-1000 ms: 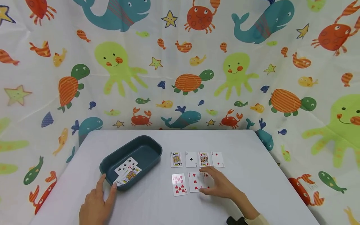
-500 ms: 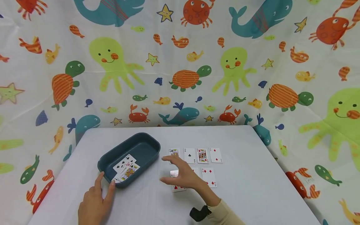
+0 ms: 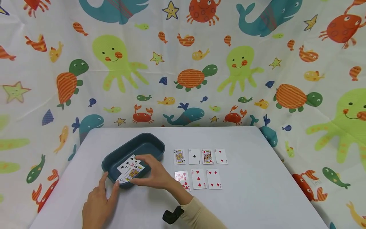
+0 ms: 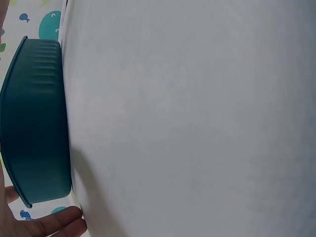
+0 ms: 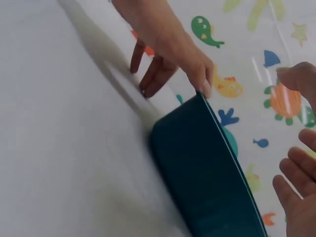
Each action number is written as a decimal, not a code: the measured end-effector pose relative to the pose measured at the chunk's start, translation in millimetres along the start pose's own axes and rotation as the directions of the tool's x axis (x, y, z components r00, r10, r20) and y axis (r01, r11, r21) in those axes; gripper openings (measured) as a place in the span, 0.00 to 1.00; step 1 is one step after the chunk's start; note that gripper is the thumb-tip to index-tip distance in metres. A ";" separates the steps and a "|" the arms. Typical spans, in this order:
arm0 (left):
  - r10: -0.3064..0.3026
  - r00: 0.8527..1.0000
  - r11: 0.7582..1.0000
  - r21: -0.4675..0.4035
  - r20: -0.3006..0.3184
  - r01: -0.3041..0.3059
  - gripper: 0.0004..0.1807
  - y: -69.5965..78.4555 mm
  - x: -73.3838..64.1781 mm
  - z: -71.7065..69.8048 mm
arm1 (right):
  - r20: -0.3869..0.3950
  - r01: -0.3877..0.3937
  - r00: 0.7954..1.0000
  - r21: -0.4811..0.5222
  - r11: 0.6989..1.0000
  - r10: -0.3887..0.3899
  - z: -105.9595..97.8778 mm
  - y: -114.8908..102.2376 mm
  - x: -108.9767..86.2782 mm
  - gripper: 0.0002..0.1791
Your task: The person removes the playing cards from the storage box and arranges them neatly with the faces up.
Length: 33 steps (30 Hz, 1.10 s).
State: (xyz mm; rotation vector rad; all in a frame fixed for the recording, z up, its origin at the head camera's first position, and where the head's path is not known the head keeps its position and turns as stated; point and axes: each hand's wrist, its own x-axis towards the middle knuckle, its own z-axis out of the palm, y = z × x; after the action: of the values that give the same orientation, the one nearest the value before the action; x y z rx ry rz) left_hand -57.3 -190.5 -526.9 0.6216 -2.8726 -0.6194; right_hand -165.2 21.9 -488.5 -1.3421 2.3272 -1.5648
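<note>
My left hand (image 3: pixel 98 205) is at the near left corner of a dark teal tray (image 3: pixel 154 140), its index finger and thumb extended to the rim. Over the tray's near right side is my right hand (image 3: pixel 155 175), thumb and fingers spread apart with nothing seen between them. Playing cards (image 3: pixel 134 171) lie overlapped in the tray, spades and a face card among them; the right hand partly covers them in the head view. The right wrist view shows the right hand's spread fingers (image 5: pixel 301 163) above the tray's side.
Right of the tray, face-up cards lie in two rows on the white table (image 3: pixel 257 190). The back row includes a king of clubs (image 3: pixel 179 156) and an ace of clubs (image 3: pixel 194 156); the front row has hearts (image 3: pixel 199 178) and diamonds (image 3: pixel 214 179). Behind hangs a sea-animal curtain (image 3: pixel 171 41).
My right hand has moved left from above the front card row to the tray, uncovering the cards there. The left hand stays at the tray's corner.
</note>
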 end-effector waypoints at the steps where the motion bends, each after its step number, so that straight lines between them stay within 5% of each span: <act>1: 0.002 1.000 1.000 -0.003 -0.002 -0.002 0.42 -0.1 -0.3 0.1 | -0.007 -0.005 1.000 0.008 1.000 0.005 3.3 0.2 3.4 0.41; 17: 0.015 1.000 1.000 -0.013 0.008 -0.015 0.42 -1.8 -1.7 -0.2 | 0.016 -0.207 0.978 0.209 0.956 0.208 29.8 8.1 36.2 0.38; 33: 0.014 0.999 1.000 -0.020 0.046 -0.013 0.44 -1.6 -1.5 -3.3 | 0.160 -0.301 0.942 0.025 0.953 0.294 26.4 17.4 64.5 0.40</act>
State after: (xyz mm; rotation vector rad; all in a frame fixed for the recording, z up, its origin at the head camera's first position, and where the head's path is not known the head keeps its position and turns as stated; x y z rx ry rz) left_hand -54.7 -192.4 -524.7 0.5925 -2.9073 -0.6677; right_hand -204.5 -38.2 -488.4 -1.0015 2.2536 -1.3662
